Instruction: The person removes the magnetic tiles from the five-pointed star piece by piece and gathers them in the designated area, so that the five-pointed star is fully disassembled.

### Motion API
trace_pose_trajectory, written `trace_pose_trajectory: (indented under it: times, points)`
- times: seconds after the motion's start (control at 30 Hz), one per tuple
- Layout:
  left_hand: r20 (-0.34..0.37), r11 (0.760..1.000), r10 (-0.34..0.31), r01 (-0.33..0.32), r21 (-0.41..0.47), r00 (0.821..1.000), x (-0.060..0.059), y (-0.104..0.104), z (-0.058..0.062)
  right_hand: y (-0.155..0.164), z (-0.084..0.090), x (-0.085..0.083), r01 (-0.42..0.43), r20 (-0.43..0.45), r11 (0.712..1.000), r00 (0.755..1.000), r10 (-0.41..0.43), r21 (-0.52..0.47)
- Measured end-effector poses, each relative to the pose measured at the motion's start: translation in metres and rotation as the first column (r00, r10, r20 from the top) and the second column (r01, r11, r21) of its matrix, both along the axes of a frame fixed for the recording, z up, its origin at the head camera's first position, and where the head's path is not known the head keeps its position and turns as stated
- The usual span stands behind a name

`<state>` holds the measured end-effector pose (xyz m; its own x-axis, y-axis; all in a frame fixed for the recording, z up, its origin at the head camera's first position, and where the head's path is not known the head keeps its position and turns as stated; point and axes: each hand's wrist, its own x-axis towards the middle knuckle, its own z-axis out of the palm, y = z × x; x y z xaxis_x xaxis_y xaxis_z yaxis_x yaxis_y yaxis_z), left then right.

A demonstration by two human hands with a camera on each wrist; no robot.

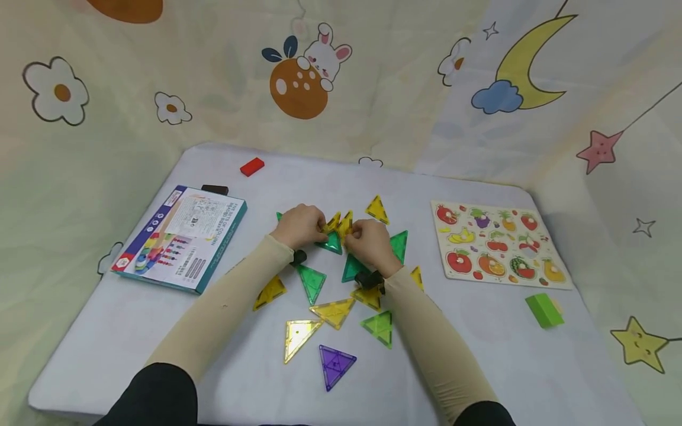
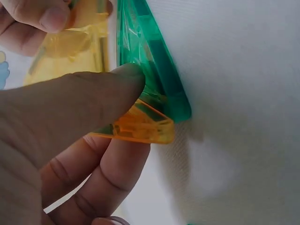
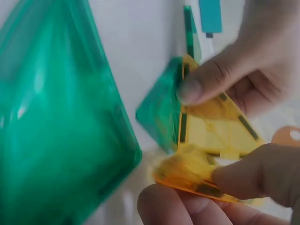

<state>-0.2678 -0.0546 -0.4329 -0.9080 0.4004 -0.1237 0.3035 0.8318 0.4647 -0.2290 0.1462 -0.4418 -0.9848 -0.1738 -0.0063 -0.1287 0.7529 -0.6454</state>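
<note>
Both hands meet near the middle of the table, over scattered translucent magnetic tiles. My left hand (image 1: 302,226) pinches a yellow triangular tile (image 3: 218,129) between thumb and fingers. Along one edge of that tile sits a green triangular tile (image 3: 161,105), at an angle to it; the left thumb overlaps this edge. My right hand (image 1: 373,241) pinches a second yellow tile (image 3: 187,171), slightly blurred, its edge right at the left hand's yellow tile. Beneath the right wrist lies another green tile (image 1: 351,268), which looms large in the right wrist view.
More tiles lie nearer the front, among them a purple triangle (image 1: 337,367), a light green triangle (image 1: 379,327) and a yellow one (image 1: 299,337). A boxed set (image 1: 181,236) lies left. Right are a fruit puzzle board (image 1: 501,245) and green block (image 1: 544,310); a red block (image 1: 252,167) sits behind.
</note>
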Motion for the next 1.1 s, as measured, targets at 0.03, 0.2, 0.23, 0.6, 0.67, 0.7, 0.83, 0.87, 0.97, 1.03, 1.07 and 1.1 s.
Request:
trace_pose_trajectory:
  times: [0.03,0.2,0.23,0.6,0.67,0.7,0.83,0.87,0.97,1.03,1.07,1.1]
  points:
    - [0.001,1.000,0.002,-0.002,0.000,1.000,0.000,0.000,0.000,0.002,0.000,-0.001,0.013,0.005,1.000,1.000,-0.013,-0.005]
    - [0.008,1.000,0.008,-0.008,0.007,1.000,-0.001,-0.002,-0.002,0.008,0.004,-0.011,0.069,0.099,0.997,0.993,-0.065,-0.042]
    - [0.006,1.000,0.008,-0.008,0.009,1.000,-0.002,-0.003,-0.003,0.009,0.005,-0.016,0.070,0.119,0.997,0.991,-0.064,-0.046]
    - [0.011,1.000,0.009,-0.009,-0.001,1.000,0.001,-0.002,-0.008,-0.006,0.005,-0.069,0.218,0.271,0.969,0.945,-0.180,-0.115]
    - [0.006,1.000,-0.004,0.004,0.002,1.000,0.001,-0.001,-0.009,-0.004,0.006,-0.067,0.216,0.239,0.972,0.952,-0.190,-0.091]
    - [0.002,1.000,-0.007,0.007,0.006,1.000,0.001,0.000,-0.009,-0.002,0.007,-0.065,0.211,0.215,0.974,0.958,-0.190,-0.079]
    - [-0.022,1.000,-0.008,0.008,0.016,1.000,0.001,-0.003,-0.008,0.003,0.008,-0.055,0.176,0.134,0.982,0.977,-0.165,-0.070]
    - [-0.023,1.000,-0.008,0.008,0.020,1.000,0.001,-0.004,-0.008,0.005,0.008,-0.052,0.167,0.129,0.983,0.979,-0.156,-0.078]
    - [0.000,0.999,-0.001,0.001,0.055,1.000,0.001,-0.007,-0.008,0.008,0.008,-0.043,0.139,0.164,0.983,0.979,-0.119,-0.116]
    - [0.033,0.995,0.009,-0.012,0.096,0.999,0.001,-0.009,-0.007,0.010,0.008,-0.037,0.112,0.227,0.980,0.971,-0.072,-0.167]
    - [0.052,0.992,0.013,-0.020,0.121,0.999,0.001,-0.010,-0.007,0.010,0.007,-0.035,0.093,0.260,0.977,0.965,-0.040,-0.193]
    - [0.073,0.989,0.018,-0.029,0.147,0.997,0.001,-0.011,-0.005,0.011,0.007,-0.032,0.074,0.291,0.971,0.957,-0.005,-0.227]
